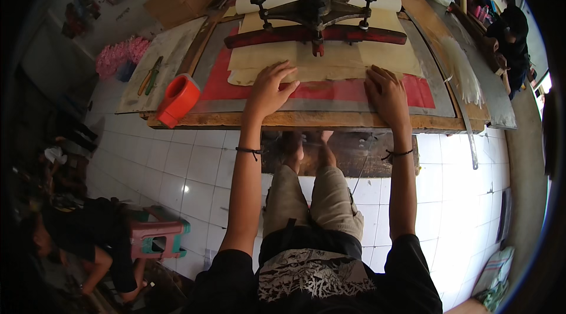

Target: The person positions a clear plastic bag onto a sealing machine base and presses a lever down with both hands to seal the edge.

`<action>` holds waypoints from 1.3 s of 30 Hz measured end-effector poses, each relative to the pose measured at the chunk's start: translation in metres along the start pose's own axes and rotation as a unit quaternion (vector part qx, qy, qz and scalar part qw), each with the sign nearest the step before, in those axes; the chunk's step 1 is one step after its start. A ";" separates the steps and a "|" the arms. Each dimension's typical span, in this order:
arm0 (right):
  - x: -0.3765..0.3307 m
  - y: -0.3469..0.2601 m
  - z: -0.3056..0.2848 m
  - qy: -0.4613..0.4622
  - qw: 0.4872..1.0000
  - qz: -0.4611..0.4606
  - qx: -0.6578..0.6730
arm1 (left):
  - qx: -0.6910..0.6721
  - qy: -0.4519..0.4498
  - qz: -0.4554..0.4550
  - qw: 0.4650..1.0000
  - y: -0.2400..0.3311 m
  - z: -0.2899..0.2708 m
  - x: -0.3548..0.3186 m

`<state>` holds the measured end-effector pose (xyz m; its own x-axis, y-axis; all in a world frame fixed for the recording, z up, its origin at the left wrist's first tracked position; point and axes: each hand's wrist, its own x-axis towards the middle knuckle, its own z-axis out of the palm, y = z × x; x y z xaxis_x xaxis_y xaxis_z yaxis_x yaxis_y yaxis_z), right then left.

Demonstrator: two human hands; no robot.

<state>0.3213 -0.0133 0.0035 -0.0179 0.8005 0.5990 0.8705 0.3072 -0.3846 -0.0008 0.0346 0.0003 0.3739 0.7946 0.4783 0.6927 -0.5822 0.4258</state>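
A tan sheet (330,70) with an uneven front edge lies over a red sheet (354,91) on the grey bed of a heavy press (315,8). My left hand (271,93) rests on the tan sheet's left front part, fingers stretched and thumb apart. Near its right front part, my right hand (387,94) lies palm down with fingers slightly bent, touching the sheet. Just beyond both hands runs the press's dark red crossbar (259,38). What lies under my palms is hidden.
A red tape dispenser (178,100) sits at the bed's left corner, near green-and-orange-handled pliers (150,76). At right are pale strands (461,69) and a metal ruler (470,137) overhanging the edge. A pale roll (383,1) lies behind. People sit at lower left and far right; a stool (156,237) stands left.
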 end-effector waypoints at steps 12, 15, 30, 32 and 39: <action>-0.003 0.001 0.000 -0.003 1.000 -0.008 -0.005 | 0.000 0.001 -0.010 1.000 -0.001 0.002 -0.001; -0.001 0.004 0.000 0.000 1.000 -0.011 -0.007 | 0.002 0.000 -0.012 1.000 0.001 0.002 0.001; -0.001 -0.001 -0.003 0.000 1.000 -0.009 -0.004 | 0.007 -0.003 -0.014 1.000 0.004 -0.001 0.000; -0.003 0.001 -0.002 0.001 1.000 -0.011 -0.009 | 0.021 -0.011 -0.023 0.999 0.008 -0.002 0.000; -0.002 -0.002 -0.003 -0.014 1.000 -0.004 -0.006 | -0.003 -0.008 -0.025 1.000 0.005 -0.004 -0.001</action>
<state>0.3209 -0.0166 0.0050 -0.0388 0.8118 0.5827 0.8765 0.3076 -0.3703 -0.0001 0.0299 0.0051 0.3480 0.8254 0.4445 0.7067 -0.5425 0.4541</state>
